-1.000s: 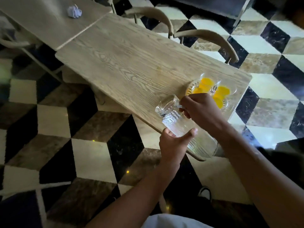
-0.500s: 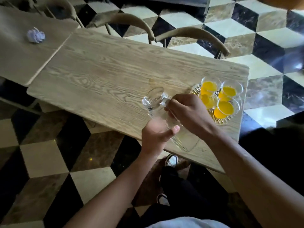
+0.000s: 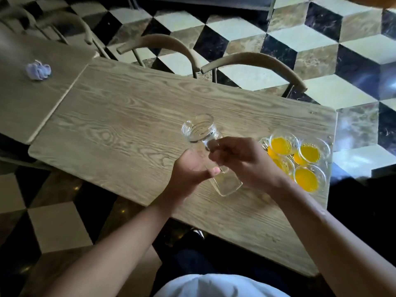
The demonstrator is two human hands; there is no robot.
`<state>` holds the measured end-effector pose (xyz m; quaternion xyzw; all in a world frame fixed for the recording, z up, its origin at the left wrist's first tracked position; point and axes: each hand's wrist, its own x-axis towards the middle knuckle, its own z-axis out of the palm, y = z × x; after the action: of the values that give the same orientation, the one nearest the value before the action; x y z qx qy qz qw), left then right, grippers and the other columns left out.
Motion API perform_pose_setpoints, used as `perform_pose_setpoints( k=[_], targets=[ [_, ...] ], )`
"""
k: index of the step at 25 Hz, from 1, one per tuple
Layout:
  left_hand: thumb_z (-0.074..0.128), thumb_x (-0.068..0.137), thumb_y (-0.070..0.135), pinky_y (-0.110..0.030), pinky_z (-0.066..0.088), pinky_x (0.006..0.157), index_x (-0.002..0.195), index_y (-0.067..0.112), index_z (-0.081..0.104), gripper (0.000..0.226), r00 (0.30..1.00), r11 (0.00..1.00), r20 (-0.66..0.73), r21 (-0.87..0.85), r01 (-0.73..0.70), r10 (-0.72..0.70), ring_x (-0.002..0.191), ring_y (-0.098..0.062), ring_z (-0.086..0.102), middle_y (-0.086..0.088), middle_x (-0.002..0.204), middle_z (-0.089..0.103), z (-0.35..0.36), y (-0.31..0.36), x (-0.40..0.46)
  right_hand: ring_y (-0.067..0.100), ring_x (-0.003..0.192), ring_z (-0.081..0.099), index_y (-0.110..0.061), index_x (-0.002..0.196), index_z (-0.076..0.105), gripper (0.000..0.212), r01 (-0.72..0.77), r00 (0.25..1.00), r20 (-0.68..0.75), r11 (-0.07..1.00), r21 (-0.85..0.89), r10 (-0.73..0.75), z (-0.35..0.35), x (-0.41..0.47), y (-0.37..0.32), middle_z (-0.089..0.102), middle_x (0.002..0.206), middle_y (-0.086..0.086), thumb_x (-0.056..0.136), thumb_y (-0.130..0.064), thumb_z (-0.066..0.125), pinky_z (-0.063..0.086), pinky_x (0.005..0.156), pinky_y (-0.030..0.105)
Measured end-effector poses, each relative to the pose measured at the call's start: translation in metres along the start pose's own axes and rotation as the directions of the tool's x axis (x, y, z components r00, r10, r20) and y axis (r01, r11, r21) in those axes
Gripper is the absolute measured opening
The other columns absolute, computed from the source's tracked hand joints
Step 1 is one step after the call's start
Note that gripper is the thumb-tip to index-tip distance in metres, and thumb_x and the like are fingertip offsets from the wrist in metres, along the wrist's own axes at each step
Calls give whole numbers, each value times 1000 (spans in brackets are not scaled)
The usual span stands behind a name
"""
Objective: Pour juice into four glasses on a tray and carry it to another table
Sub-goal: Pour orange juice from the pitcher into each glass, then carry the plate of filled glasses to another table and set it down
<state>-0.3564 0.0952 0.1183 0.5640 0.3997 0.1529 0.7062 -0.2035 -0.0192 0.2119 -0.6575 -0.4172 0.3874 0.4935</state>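
Note:
An empty clear glass pitcher [image 3: 200, 130] hangs tilted over the wooden table [image 3: 128, 125], its mouth pointing up and left. My right hand [image 3: 242, 161] grips its handle. My left hand [image 3: 190, 170] cups the pitcher's side from the left, thumb across the glass. Just right of my right hand stands a clear glass tray [image 3: 264, 141] near the table's right end. On it are several glasses of orange juice [image 3: 306, 179], partly hidden by my right wrist.
Two curved wooden chair backs [image 3: 255, 61] stand along the table's far side. A second table [image 3: 25, 103] adjoins on the left with a crumpled bluish tissue [image 3: 38, 70] on it. Checkered tile floor [image 3: 321, 43] surrounds everything.
The pitcher and both hands moved from the table's near edge to over its middle, and the view shifted. The grips on the pitcher stayed the same.

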Motion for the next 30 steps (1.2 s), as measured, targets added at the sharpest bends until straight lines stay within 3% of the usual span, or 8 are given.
perform_pose_setpoints(
  k=[4,6,8,11,15,19,22,30],
  targets=[
    [96,54,17,-40,50,113,126,18,62,79,984,990,168,112,-85,65,129,-27,66,-17,132,71,-15,32,43,13,83,69,-10,103,77,15,24,997,-75,999,46,-20,-2,12,19,77,91,8,92,-21,74,60,80,46],
    [95,48,24,-29,47,113,130,17,58,90,966,970,246,203,-134,82,130,-17,64,-13,134,68,-24,43,69,3,92,73,-12,103,79,17,12,992,-124,998,66,-4,1,16,28,79,94,-3,88,-21,79,58,81,28],
    [100,46,19,-16,44,108,136,12,55,101,932,920,352,330,-210,86,125,0,63,-4,135,66,-27,53,96,4,98,76,-21,100,81,16,-8,976,-215,999,48,18,8,16,34,81,101,-9,84,-17,83,58,89,26],
    [103,54,3,-15,42,111,140,10,54,99,867,841,494,438,-317,69,129,6,60,-2,140,65,-31,60,133,2,85,75,-28,96,83,22,-27,909,-416,994,-106,-20,21,16,42,81,94,-13,79,-16,88,54,79,16],
    [100,58,2,-23,38,121,140,10,53,95,757,792,650,430,-433,61,137,0,56,-1,140,63,-30,61,177,5,72,71,-18,97,85,24,-66,810,-583,977,-204,-67,40,26,56,79,89,-12,74,-13,91,47,67,7],
    [101,58,10,-22,41,119,143,1,54,98,652,745,756,405,-530,54,131,5,58,3,136,65,-25,55,199,3,75,72,-9,97,85,23,-90,748,-657,968,-234,-89,61,31,68,79,93,-6,75,-10,90,53,72,12],
    [102,59,12,-17,42,114,144,1,55,97,607,710,793,403,-578,43,129,9,58,8,134,65,-25,47,206,11,79,75,-6,98,84,22,-92,740,-664,961,-260,-108,71,29,75,80,94,2,77,-10,90,60,70,26],
    [102,59,25,-31,47,116,145,5,55,101,605,724,794,386,-571,54,133,-4,62,12,136,65,-25,40,210,18,81,75,-4,100,83,22,-106,738,-670,967,-230,-79,73,28,80,80,96,3,79,-8,88,59,67,37]
  ],
)
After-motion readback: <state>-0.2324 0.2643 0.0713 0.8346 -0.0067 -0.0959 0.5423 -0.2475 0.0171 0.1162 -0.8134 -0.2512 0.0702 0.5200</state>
